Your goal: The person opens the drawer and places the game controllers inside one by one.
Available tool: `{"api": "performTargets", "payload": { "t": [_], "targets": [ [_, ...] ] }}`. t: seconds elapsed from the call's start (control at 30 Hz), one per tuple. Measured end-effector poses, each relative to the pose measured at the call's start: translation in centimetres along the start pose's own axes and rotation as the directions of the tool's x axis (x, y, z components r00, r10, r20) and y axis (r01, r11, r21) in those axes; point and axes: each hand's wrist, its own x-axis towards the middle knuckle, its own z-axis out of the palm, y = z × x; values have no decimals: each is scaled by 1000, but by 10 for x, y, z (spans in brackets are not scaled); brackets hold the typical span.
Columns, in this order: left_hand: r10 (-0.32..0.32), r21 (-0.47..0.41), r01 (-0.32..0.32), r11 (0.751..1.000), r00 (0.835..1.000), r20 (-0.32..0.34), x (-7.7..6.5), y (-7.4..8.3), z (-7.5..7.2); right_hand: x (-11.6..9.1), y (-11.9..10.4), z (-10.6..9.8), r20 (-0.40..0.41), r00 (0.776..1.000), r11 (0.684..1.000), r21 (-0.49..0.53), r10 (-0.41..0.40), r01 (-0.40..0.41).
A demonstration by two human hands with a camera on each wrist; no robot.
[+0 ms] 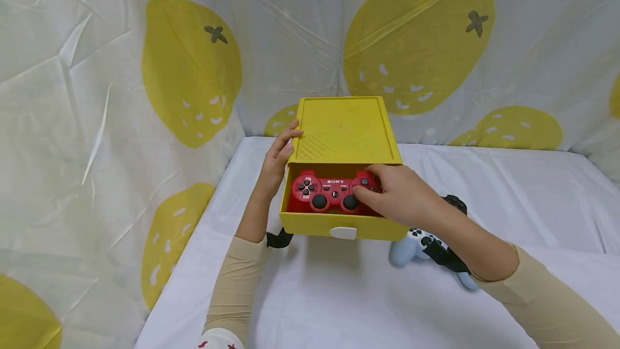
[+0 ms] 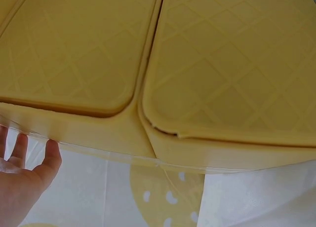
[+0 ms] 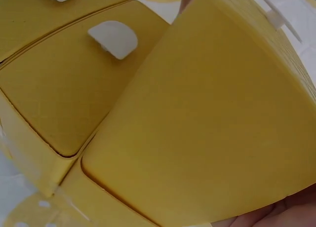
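Note:
A red game controller [image 1: 334,190] marked SONY lies in the pulled-out drawer [image 1: 300,222] of a yellow drawer box [image 1: 346,128]. My right hand [image 1: 404,193] grips the controller's right end, thumb on its face and fingers over the far edge. In the right wrist view, part of the right hand [image 3: 281,214] shows at the rim of the yellow drawer [image 3: 207,113]. My left hand [image 1: 276,163] rests along the box's left side with extended fingers. Its fingertips touch the box edge in the left wrist view, where the left hand [image 2: 27,180] is partly cut off.
A white game controller [image 1: 409,246] lies on the white-covered table [image 1: 339,306], partly behind my right forearm. The drawer front has a white knob [image 1: 343,232]. More yellow drawers with white knobs [image 3: 116,38] show in the right wrist view. Lemon-print cloth [image 1: 290,42] hangs behind.

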Motion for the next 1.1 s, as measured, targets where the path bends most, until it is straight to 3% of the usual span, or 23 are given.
{"api": "performTargets", "payload": {
  "t": [0.23,0.47,0.77,1.1],
  "targets": [
    [-7,1,7,1000,1000,12,1,2,1,2,-1,1,24,1000,1000,-23,3,-3],
    [-18,9,18,1000,1000,16,1,5,1,3,2,2,2,997,987,-139,-80,80],
    [-33,19,32,999,999,13,-1,35,11,2,2,3,-23,995,980,-176,-102,97],
    [6,3,-6,1000,1000,11,2,4,2,-3,-1,6,-134,981,963,-247,-143,107]
  ]
}}
